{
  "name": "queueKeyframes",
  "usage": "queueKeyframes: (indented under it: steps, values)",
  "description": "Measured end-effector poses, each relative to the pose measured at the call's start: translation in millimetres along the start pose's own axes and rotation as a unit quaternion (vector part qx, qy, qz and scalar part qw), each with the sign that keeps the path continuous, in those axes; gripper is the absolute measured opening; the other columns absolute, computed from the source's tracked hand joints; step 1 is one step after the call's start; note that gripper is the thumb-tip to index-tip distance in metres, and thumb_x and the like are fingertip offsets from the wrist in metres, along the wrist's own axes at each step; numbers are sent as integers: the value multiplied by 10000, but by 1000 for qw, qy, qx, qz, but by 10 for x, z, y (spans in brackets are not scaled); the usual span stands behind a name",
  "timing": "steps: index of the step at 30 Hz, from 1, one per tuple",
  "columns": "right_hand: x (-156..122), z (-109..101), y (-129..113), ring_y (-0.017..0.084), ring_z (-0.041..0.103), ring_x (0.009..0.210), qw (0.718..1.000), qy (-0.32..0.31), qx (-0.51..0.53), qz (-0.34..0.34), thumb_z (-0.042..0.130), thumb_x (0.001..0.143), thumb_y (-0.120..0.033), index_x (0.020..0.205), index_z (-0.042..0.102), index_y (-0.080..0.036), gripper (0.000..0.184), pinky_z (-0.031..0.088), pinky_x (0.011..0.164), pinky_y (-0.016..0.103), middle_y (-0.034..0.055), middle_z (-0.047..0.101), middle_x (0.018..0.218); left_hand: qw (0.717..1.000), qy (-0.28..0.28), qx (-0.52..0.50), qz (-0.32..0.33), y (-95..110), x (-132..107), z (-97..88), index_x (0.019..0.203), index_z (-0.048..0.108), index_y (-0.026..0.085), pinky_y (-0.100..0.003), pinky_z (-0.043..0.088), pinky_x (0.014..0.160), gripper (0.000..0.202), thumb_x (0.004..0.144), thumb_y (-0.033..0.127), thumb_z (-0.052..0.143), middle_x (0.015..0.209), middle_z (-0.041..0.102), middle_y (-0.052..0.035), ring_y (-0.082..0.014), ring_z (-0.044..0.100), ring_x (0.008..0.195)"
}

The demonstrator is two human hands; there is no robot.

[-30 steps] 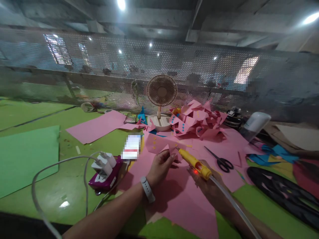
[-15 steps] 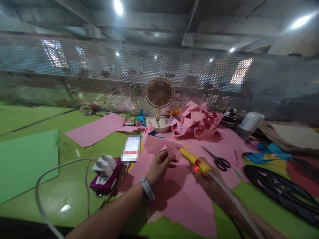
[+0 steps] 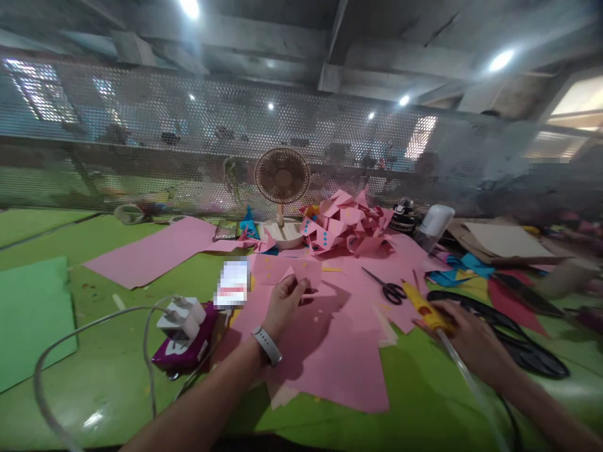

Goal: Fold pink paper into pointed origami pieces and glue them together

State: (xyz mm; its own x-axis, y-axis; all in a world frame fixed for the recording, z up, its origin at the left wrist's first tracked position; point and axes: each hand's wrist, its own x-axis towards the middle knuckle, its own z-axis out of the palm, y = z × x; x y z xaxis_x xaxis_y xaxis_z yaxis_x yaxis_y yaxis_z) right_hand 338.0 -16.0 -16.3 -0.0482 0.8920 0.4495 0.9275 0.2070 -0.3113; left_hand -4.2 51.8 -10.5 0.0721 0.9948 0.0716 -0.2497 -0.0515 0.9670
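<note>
My left hand (image 3: 285, 300), with a pale watch strap at the wrist, pinches a folded piece of pink paper (image 3: 308, 274) marked with small yellow dots. It is held just over larger pink sheets (image 3: 342, 358) on the green table. My right hand (image 3: 464, 329) is wrapped around a yellow glue gun (image 3: 423, 306), its dark nozzle pointing away to the upper left. A clear glue stick (image 3: 464, 370) trails from the gun's back end. Black-handled scissors (image 3: 389, 289) lie on the pink paper between the two hands.
A purple power strip (image 3: 183, 345) with white plugs and a phone (image 3: 232, 282) lie left of my left hand. A small fan (image 3: 282, 182) stands behind, beside a heap of folded pink paper pieces (image 3: 348, 220). A black reel-like disc (image 3: 532, 351) sits right, under my right forearm.
My right hand has carried the glue gun away to the right, from near the pink piece to beyond the scissors. My left hand keeps its pinch. The view has turned slightly right.
</note>
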Motion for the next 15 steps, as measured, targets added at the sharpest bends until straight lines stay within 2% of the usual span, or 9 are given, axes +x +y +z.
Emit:
queueKeyframes:
  steps: [3, 7, 12, 15]
  values:
    - [-119, -167, 462, 311, 634, 827, 995, 27, -51, 78, 610, 649, -304, 911, 558, -210, 283, 472, 701, 409, 180, 650, 961, 1000, 3, 4, -3, 1, 15, 4, 819, 575, 153, -278, 518, 663, 350, 675, 460, 660, 830, 632, -47, -201, 640, 836]
    - [-204, -235, 835, 326, 639, 802, 990, -1, -79, 118, 623, 649, -369, 889, 593, -195, 298, 462, 638, 392, 197, 653, 918, 1000, 0, 8, -4, 6, 8, 19, 829, 582, 153, -286, 519, 663, 357, 672, 465, 657, 829, 645, -49, -199, 645, 820]
    - [-239, -152, 1099, 335, 638, 777, 994, -11, -68, 89, 633, 652, -415, 826, 634, -166, 304, 452, 659, 403, 220, 660, 879, 1000, 1, 9, -1, 6, -8, 15, 811, 583, 149, -277, 519, 666, 330, 686, 447, 651, 802, 646, -48, -192, 645, 809]
    - [-197, -210, 1063, 318, 641, 730, 996, 1, -64, 64, 661, 609, -429, 724, 655, -191, 265, 447, 645, 397, 206, 666, 809, 1000, -3, 8, -3, 0, -10, 13, 812, 584, 147, -275, 517, 662, 333, 688, 449, 650, 776, 640, -44, -190, 643, 800]
